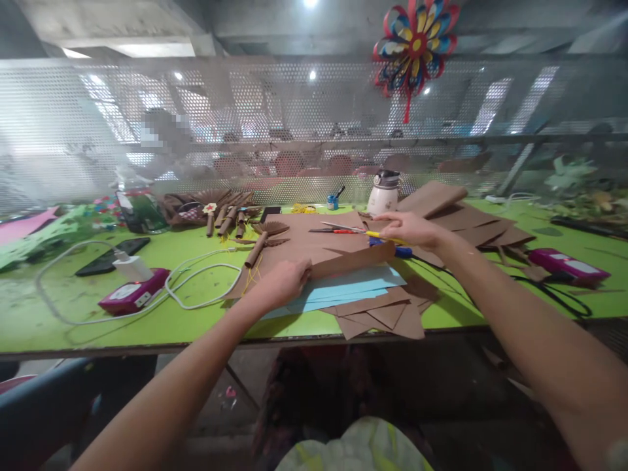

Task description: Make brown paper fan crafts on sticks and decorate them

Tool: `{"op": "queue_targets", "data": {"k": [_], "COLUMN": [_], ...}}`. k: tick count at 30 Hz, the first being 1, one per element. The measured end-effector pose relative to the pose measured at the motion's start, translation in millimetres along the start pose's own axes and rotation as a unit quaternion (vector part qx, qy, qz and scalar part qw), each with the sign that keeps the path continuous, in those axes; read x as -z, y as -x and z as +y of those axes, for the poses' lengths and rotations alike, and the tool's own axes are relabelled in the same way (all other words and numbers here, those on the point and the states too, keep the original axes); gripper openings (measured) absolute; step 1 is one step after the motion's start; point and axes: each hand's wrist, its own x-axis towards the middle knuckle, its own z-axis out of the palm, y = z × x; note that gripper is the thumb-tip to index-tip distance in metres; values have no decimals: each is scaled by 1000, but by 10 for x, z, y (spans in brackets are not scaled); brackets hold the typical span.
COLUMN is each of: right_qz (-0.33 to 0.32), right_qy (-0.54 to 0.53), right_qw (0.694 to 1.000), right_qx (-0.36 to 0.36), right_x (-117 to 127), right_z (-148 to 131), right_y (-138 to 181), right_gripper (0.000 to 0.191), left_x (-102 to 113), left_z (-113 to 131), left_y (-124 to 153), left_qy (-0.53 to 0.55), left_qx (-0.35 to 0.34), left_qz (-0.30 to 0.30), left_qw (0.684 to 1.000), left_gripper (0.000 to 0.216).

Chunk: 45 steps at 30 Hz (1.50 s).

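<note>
My left hand is closed on the left end of a brown paper strip, above the stacked light blue paper sheets. My right hand grips a pair of scissors with yellow handles, the thin blades pointing left. The strip's right end lies just below that hand. A red and black tool rests on a large brown paper sheet behind the strip. Beside the right hand is a blue-handled tool with a black cable, partly hidden by the strip.
Brown paper figures lie at the back left. A white bottle and a small blue jar stand behind. Purple power blocks sit on both sides, with cables. Brown offcuts reach the front edge of the green table.
</note>
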Motion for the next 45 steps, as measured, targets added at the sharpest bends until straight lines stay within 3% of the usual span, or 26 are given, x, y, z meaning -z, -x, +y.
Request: {"op": "queue_targets", "data": {"k": [10,16,24,30,37,45], "right_qz": [82,43,-30,-127,-180,-202], "right_qy": [-54,-28,73,257,311,295], "right_qw": [995,999,995,951,919,919], "right_qx": [-7,14,58,118,161,165], "right_x": [130,79,-46,-43,-99,-357], "right_z": [238,173,3,-323,-637,-580], "right_y": [94,96,-100,-310,-437,-366], "right_gripper": [54,56,57,58,57,60], "left_x": [-43,-77,-61,-138,-226,-176], "left_z": [-13,1,15,-23,-26,59], "left_y": [25,51,58,64,78,127], "left_qy": [-3,-16,18,70,47,57], "left_qx": [-10,-37,38,74,67,-42], "left_qz": [18,31,8,55,69,149], "left_qw": [1000,999,999,993,994,986], "left_gripper": [29,29,23,24,24,21]}}
